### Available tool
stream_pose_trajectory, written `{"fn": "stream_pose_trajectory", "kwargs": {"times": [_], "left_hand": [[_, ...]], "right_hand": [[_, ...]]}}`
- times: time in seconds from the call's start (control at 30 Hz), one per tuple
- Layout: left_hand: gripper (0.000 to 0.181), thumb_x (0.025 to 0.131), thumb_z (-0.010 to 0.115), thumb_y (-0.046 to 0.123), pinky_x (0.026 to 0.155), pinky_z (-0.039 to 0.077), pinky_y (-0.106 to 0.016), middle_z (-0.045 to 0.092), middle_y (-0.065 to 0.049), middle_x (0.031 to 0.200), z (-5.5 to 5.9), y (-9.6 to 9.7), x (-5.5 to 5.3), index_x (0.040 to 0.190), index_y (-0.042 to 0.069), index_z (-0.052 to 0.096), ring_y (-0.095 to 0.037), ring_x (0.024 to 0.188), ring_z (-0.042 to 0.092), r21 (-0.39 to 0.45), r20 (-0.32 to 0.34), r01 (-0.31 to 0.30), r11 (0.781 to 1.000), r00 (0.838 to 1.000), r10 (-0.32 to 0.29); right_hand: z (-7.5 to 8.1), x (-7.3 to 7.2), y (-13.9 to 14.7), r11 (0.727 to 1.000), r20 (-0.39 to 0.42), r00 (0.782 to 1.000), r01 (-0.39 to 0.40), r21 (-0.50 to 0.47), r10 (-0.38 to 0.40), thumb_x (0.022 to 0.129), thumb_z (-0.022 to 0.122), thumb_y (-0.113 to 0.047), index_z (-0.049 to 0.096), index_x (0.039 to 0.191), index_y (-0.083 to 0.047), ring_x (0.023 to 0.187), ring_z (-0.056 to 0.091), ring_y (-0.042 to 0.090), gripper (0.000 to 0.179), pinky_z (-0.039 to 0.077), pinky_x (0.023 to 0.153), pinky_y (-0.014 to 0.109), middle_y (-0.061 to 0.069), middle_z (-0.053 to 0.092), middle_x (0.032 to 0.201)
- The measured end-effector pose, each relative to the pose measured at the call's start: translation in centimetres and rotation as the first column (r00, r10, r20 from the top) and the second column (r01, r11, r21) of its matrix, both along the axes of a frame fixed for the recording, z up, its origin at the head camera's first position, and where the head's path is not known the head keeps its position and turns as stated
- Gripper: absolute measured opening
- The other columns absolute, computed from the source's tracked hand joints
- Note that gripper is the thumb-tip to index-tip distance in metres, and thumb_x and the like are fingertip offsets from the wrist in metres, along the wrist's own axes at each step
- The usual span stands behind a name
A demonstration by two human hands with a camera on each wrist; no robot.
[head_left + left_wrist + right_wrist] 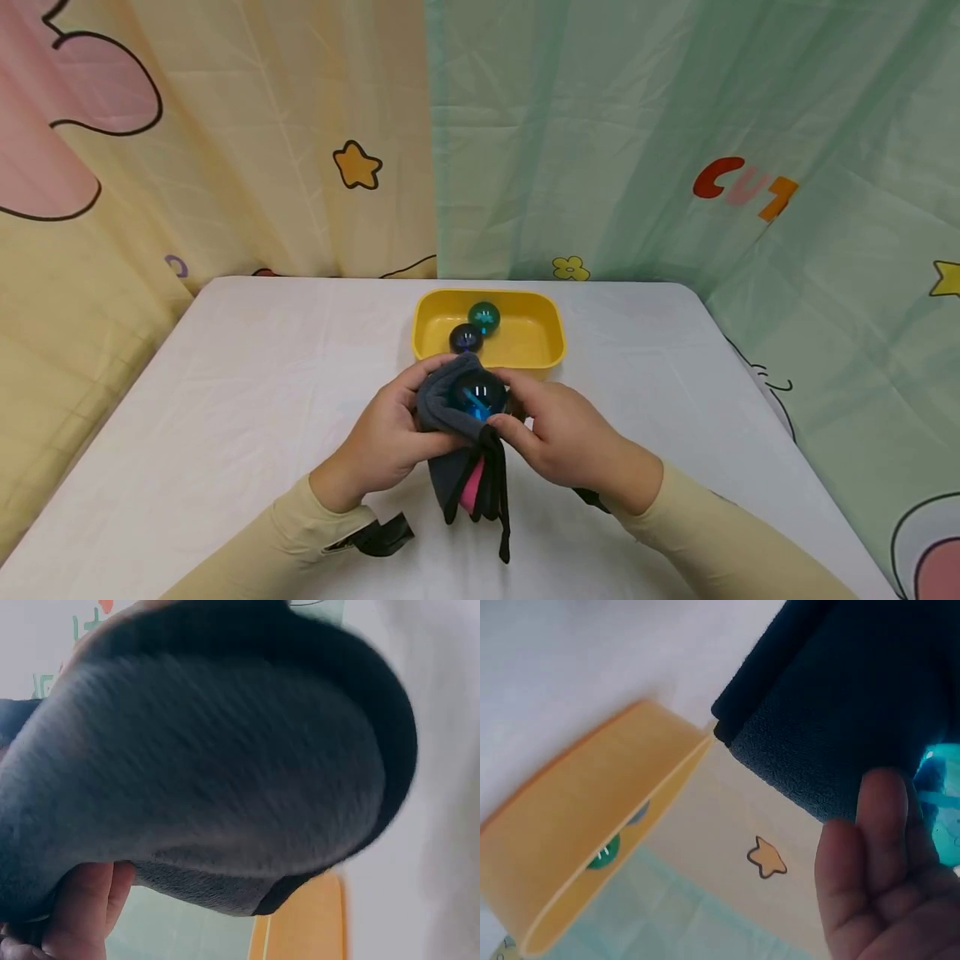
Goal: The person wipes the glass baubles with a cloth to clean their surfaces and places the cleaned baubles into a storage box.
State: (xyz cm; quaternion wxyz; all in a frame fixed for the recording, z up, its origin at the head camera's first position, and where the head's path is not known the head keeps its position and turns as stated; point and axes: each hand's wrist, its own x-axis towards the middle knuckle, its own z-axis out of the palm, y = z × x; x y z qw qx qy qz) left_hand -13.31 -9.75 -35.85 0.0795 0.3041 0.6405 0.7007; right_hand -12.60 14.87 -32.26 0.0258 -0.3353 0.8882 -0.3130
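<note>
A clear blue glass ball (478, 393) sits in a folded dark grey cloth (438, 400) with black edging, held up in front of the yellow tub. My left hand (378, 437) grips the cloth from the left, thumb in front and fingers behind. From the right, my right hand (566, 433) holds the cloth around the ball, its thumb at the fold just below the ball. The right wrist view shows right fingers (885, 810) against the cloth, with the ball at the edge. Below the hands hang cloth ends with a pink patch (472, 486) showing between them.
The yellow tub (555, 333) stands on the white-covered table (285, 358), just beyond the hands. Inside it are a green glass ball (484, 317) and a dark purple ball (466, 337). Printed curtains (525, 150) hang behind the table.
</note>
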Motion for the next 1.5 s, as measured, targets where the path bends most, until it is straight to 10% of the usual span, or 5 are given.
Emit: {"fn": "stream_pose_trajectory", "kwargs": {"times": [0.4,0.7,0.9,1.27,1.5], "left_hand": [[0.074,0.089,0.076,-0.01,0.101,0.059,-0.031,0.055,-0.026,0.148,-0.05,-0.32,-0.29,0.154,0.003,0.042,-0.017,0.123,0.066,0.018,0.034,0.013,1.0,0.999,-0.014],[0.074,0.088,0.077,-0.01,0.094,0.062,-0.031,0.06,-0.027,0.14,0.01,-0.21,-0.28,0.152,0.005,0.044,-0.018,0.111,0.07,-0.05,0.017,0.017,0.999,1.0,-0.016],[0.074,0.087,0.077,-0.011,0.097,0.061,-0.031,0.058,-0.027,0.144,-0.04,-0.22,-0.37,0.152,0.003,0.044,-0.017,0.116,0.069,-0.031,-0.01,-0.01,0.999,1.0,0.01],[0.073,0.089,0.075,-0.01,0.1,0.059,-0.029,0.055,-0.025,0.147,0.14,-0.38,-0.07,0.153,0.003,0.042,-0.018,0.121,0.066,-0.004,0.026,0.012,1.0,1.0,-0.012],[0.073,0.088,0.077,-0.009,0.096,0.062,-0.031,0.059,-0.024,0.143,0.04,-0.4,0.11,0.151,0.006,0.044,-0.018,0.115,0.068,-0.022,0.027,0.028,0.999,0.999,-0.027]], "right_hand": [[0.2,-0.43,-0.09,0.988,-0.45,0.891,0.006,0.155,0.065,0.091,0.084,-0.023,0.049,0.148,-0.009,0.099,0.074,0.017,0.069,0.063,0.09,0.034,0.002,0.078,0.117],[-0.26,-0.41,-0.11,0.999,-0.014,1.0,0.003,-0.039,-0.004,0.105,0.067,-0.027,0.054,0.143,-0.005,0.079,0.061,0.006,0.046,0.057,0.068,0.023,-0.002,0.073,0.098],[0.0,-0.46,-0.16,0.999,-0.117,0.993,-0.011,0.046,0.017,0.103,0.07,-0.029,0.04,0.159,-0.012,0.103,0.068,0.011,0.066,0.062,0.092,0.03,-0.001,0.071,0.13],[-0.05,-0.19,-0.04,0.991,-0.526,0.846,-0.023,0.133,0.091,0.088,0.087,-0.019,0.048,0.15,-0.009,0.106,0.073,0.02,0.074,0.063,0.093,0.035,0.005,0.075,0.12],[-0.23,-0.16,-0.16,0.999,-0.125,0.992,-0.034,0.001,0.034,0.099,0.075,-0.021,0.047,0.15,-0.006,0.087,0.065,0.009,0.06,0.06,0.076,0.025,0.001,0.074,0.11]]}}
